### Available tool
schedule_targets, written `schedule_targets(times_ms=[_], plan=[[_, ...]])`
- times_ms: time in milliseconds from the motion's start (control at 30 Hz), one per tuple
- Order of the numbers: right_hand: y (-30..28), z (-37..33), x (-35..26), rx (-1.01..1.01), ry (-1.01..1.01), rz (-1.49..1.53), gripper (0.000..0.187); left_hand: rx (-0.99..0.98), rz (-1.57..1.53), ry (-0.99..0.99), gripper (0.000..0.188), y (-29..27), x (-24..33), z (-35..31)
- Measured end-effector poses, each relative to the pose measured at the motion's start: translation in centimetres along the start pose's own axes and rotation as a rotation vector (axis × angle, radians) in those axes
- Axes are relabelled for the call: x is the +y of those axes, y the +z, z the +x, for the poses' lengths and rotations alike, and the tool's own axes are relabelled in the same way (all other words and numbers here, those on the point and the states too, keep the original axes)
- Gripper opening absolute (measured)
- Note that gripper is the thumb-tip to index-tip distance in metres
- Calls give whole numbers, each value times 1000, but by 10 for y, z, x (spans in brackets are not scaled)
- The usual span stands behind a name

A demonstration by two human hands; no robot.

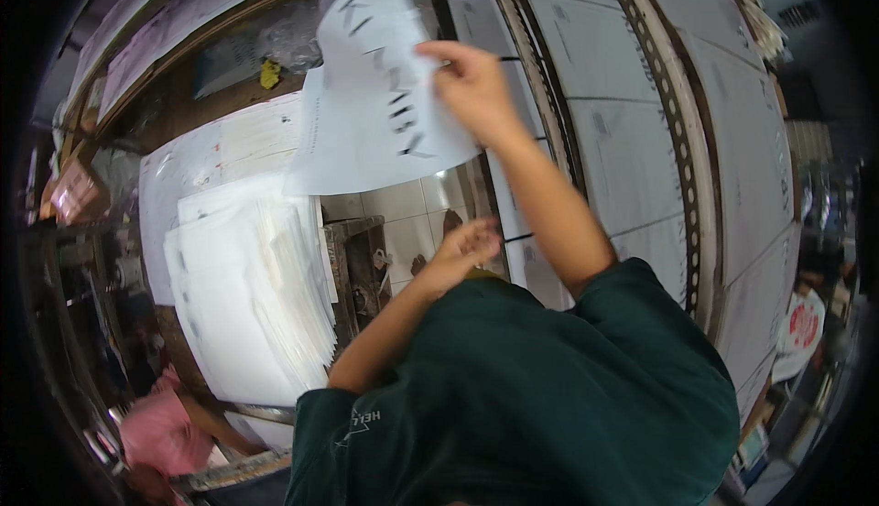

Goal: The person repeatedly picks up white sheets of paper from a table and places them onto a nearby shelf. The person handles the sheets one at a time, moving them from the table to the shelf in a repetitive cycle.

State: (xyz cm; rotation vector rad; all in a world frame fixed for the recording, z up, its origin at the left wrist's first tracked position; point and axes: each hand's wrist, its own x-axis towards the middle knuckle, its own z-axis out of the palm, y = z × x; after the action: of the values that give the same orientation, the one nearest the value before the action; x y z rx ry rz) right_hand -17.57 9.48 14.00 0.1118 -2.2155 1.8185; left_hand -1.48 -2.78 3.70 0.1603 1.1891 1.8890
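Far off to the left of the raised sheet, low in the corner, another person in a pink top (156, 433) bends near the edge of the work surface. Nearer, down and left of the gripping hand, a thick stack of white sheets (252, 300) lies fanned on the wooden table (197, 108), its edges stepped like a spread deck. A larger white sheet lies under it. A small yellow object (269, 73) sits on the table further back, up and left of the held paper.

The left hand (465, 248) hangs below the grip, fingers loosely curled and apart, holding nothing; it hovers over the tiled floor (407, 222) seen past the table's end, beside a dark metal frame (366, 272).

The right hand (472, 89) is lifted above it, thumb and fingers pinched narrow on the right edge of a white paper sheet (371, 112). The sheet hangs out to the left of the pinch, in the air over the table's far end, tilted, with dark handwriting across it.

To the right of the grip runs a long curved white panel wall (641, 130) with a perforated metal strip (664, 112) along it.
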Motion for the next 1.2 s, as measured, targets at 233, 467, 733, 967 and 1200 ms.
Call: schedule_targets(times_ms=[233,467,733,967,1200], plan=[[-217,-90,33,375,348,-312,43,105,364,-376,50,-72,-194,-39],[-456,-200,141,589,463,-720,44,108,233,-597,39,-96,-276,-69],[-543,-198,205,540,459,-905,43,117,21,-656,37,-123,-333,-77],[-556,-187,210,569,562,-988,47,92,256,-660,52,-118,-325,-50],[-584,-196,223,498,424,-838,48,151,125,-743,53,-115,-302,-39]])
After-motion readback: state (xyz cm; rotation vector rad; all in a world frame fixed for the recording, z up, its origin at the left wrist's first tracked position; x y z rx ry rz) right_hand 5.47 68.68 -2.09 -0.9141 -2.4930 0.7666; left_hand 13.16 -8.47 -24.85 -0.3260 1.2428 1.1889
